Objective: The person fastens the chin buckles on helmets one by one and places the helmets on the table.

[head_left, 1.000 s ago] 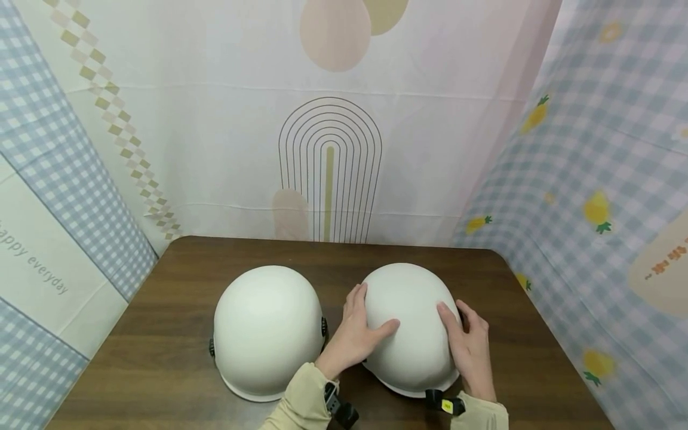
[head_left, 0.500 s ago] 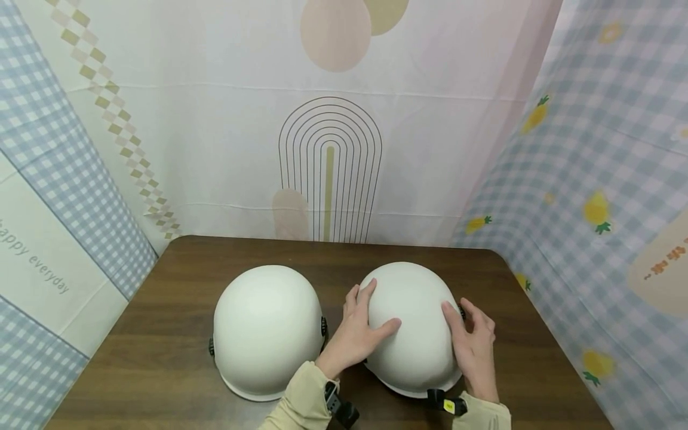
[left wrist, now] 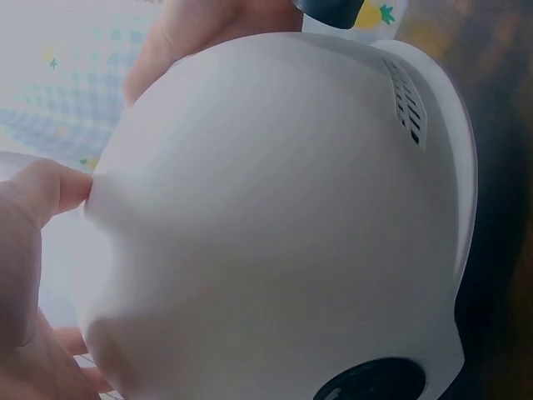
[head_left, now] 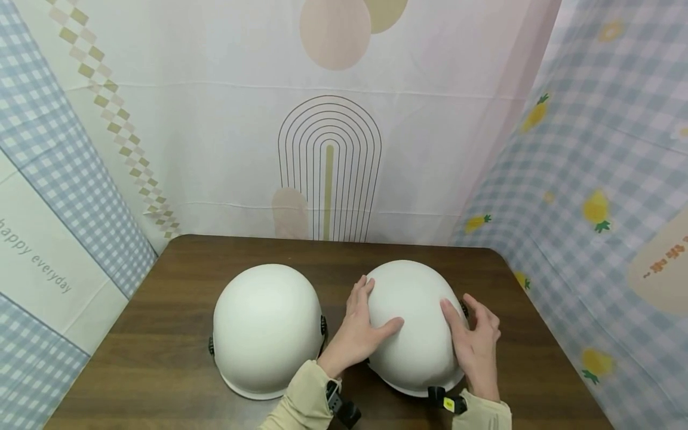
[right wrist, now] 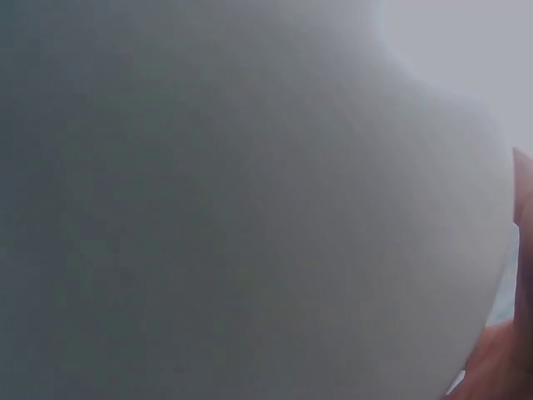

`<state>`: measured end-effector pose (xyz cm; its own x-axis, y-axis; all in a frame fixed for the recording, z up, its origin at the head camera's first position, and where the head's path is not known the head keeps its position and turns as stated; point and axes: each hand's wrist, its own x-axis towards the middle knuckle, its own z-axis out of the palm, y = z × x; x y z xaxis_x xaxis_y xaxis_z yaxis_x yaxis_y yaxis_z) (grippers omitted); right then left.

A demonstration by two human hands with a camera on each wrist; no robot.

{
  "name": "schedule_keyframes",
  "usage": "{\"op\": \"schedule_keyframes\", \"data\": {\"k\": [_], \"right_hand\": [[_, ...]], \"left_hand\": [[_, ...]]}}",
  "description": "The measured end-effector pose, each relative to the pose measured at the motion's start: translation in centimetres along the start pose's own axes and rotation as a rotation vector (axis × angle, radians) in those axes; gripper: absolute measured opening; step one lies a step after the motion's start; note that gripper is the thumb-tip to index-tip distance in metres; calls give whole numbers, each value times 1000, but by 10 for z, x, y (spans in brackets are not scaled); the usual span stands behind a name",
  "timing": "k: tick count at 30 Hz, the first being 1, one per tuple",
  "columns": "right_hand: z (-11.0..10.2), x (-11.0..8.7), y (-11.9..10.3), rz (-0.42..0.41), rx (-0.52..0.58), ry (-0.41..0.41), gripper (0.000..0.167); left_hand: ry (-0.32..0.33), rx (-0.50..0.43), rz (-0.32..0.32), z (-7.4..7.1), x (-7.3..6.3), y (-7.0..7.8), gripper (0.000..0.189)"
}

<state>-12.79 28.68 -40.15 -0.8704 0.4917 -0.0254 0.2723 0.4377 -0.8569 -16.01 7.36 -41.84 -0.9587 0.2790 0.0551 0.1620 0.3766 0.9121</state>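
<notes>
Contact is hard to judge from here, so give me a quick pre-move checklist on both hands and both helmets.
1. Left hand on the right-side helmet: ok, thumb against the shell.
2. Right hand on the opposite side: ok, thumb on the shell.
3. Right fingers touching the black knob: cannot tell.
4. Both helmets dome up: ok.
5. Left sleeve clear of the left-side helmet: cannot tell, they overlap in the head view.
</notes>
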Motion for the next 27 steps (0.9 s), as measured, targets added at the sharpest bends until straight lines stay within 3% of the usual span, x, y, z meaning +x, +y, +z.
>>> {"op": "schedule_keyframes", "data": {"k": [12, 27], "right_hand": [[0, -4, -5, -78, 1, 100, 77], [-1, -9, -11, -186, 88, 191, 71]], "left_hand": [[-9, 21, -9, -2, -2, 4, 94], [7, 27, -29, -2, -2, 9, 94]]}}
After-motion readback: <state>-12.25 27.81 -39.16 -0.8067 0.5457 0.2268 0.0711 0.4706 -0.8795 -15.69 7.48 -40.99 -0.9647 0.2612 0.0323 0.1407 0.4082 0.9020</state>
